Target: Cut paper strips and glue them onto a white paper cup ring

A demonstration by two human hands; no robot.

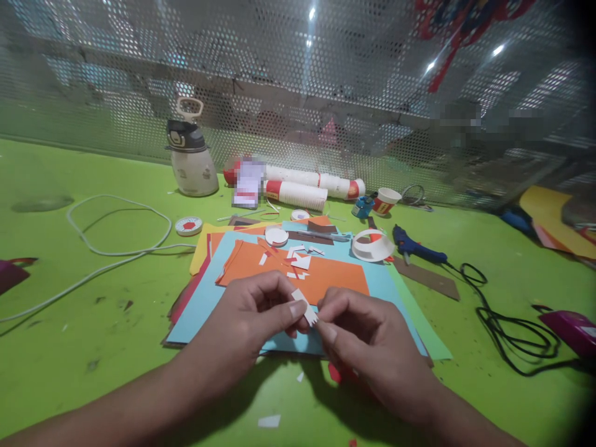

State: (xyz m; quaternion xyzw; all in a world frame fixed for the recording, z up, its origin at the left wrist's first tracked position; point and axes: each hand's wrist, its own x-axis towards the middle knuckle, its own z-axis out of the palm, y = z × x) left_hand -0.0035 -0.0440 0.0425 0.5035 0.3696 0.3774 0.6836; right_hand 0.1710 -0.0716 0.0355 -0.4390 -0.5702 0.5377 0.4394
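Note:
Between the thumb and fingers of my left hand [261, 310] is a small white paper piece [305, 305] with a jagged, notched lower end. My right hand [367, 341] is closed in a pinch right at that notched end; its thumb and forefinger touch or nearly touch the paper. Both hands hover over stacked coloured sheets. An orange sheet [326, 279] lies on top of a light blue sheet [200, 310]. White and red paper scraps [300, 261] are scattered on the orange one.
A blue glue gun [419, 245] lies to the right, its black cord [507, 335] coiled nearby. A white paper ring [372, 247], a pen [321, 235], paper cups [298, 194] and a kettle-like container [193, 164] stand farther back. A white cable [116, 264] loops at left, before a perforated metal screen [279, 93].

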